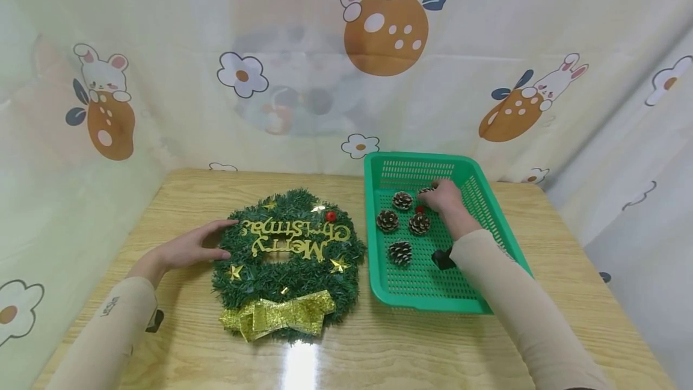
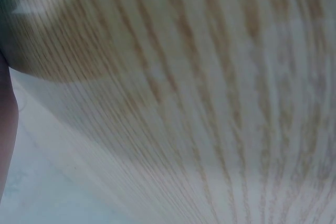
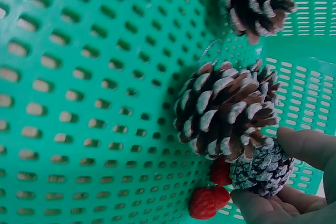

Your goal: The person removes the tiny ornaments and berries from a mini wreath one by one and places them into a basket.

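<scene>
A green wreath [image 1: 292, 281] lies on the table with gold lettering [image 1: 298, 229], gold stars, one red berry and a glittery gold bow [image 1: 287, 315]. My left hand [image 1: 186, 248] rests at its left edge, thumb and fingers spread and touching the greenery. Inside the green basket [image 1: 506, 221], my right hand [image 1: 446, 202] pinches a frosted pine cone [image 3: 262, 169] between thumb and fingers. Beside that cone are red berries [image 3: 207, 203] and a larger pine cone [image 3: 223, 111]. The left wrist view holds mostly blurred table wood.
Several other pine cones [image 1: 400, 253] lie in the basket, mostly toward its left side. The basket stands just right of the wreath on a wooden table [image 1: 335, 354]. A patterned curtain [image 1: 303, 77] hangs behind the table and along its sides.
</scene>
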The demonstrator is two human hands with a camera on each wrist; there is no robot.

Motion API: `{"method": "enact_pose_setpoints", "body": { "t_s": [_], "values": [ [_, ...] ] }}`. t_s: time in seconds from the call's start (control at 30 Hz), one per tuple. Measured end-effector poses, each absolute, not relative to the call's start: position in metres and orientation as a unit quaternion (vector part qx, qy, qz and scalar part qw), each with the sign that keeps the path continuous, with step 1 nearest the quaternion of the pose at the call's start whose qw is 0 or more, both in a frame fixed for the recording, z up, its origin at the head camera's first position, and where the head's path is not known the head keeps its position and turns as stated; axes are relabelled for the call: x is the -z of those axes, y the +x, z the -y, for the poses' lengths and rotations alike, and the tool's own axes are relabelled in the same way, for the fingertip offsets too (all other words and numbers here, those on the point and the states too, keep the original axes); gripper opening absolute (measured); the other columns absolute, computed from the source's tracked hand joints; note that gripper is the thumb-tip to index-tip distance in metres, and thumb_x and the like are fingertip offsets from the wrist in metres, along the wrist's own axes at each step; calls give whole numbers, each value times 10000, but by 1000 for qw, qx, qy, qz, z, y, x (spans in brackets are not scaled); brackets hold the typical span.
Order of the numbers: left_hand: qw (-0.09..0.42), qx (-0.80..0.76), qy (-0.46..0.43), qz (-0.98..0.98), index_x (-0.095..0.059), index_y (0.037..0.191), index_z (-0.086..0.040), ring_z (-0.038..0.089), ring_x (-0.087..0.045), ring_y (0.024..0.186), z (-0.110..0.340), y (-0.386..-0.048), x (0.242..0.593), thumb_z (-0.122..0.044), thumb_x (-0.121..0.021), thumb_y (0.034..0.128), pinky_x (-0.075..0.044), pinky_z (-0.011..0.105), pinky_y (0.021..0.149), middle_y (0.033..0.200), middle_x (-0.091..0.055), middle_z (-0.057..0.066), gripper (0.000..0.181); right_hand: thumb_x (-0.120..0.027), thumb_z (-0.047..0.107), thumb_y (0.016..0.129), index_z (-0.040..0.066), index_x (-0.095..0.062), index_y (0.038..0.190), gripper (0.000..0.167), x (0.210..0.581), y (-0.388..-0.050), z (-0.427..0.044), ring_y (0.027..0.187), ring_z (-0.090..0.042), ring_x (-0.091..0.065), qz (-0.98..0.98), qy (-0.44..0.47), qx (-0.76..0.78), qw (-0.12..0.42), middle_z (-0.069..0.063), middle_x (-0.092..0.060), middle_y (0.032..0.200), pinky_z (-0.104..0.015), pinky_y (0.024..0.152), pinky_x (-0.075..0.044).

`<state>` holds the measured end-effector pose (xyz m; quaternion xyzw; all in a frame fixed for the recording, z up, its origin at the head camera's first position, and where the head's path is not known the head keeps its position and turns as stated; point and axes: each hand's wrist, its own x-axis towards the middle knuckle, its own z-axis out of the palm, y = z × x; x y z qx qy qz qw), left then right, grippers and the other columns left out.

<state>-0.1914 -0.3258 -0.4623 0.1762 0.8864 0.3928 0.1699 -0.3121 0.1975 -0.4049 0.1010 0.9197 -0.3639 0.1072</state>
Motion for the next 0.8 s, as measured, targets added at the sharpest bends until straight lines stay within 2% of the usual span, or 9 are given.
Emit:
{"method": "enact_pose_setpoints", "body": {
  "t_s": [0.27, 0.67, 0.8],
  "values": [
    [169, -391, 174, -888, -259, 1549, -135, 506, -89, 1432, 326, -190, 464, -346, -682, 916, -61, 727, 1088, 1591, -137, 253, 790, -586, 186, 952, -46, -286, 1502, 668, 409, -310, -198, 1247, -414, -469, -915, 91, 374, 120, -288, -399, 1445, -535, 997, -452],
    [174, -390, 175, -887, -259, 1550, -142, 497, -80, 1437, 327, -192, 465, -349, -679, 919, -53, 725, 1091, 1596, -131, 244, 786, -594, 185, 955, -55, -254, 1509, 693, 407, -309, -201, 1315, -436, -393, -903, 75, 405, 121, -285, -304, 1516, -553, 1024, -425],
    [177, -393, 173, -886, -253, 1552, -146, 493, -77, 1440, 328, -193, 466, -348, -678, 920, -51, 723, 1093, 1597, -127, 242, 789, -586, 215, 967, -59, -270, 1503, 679, 400, -310, -202, 1327, -427, -384, -905, 69, 406, 106, -279, -311, 1516, -541, 1029, -423]
  ]
}}
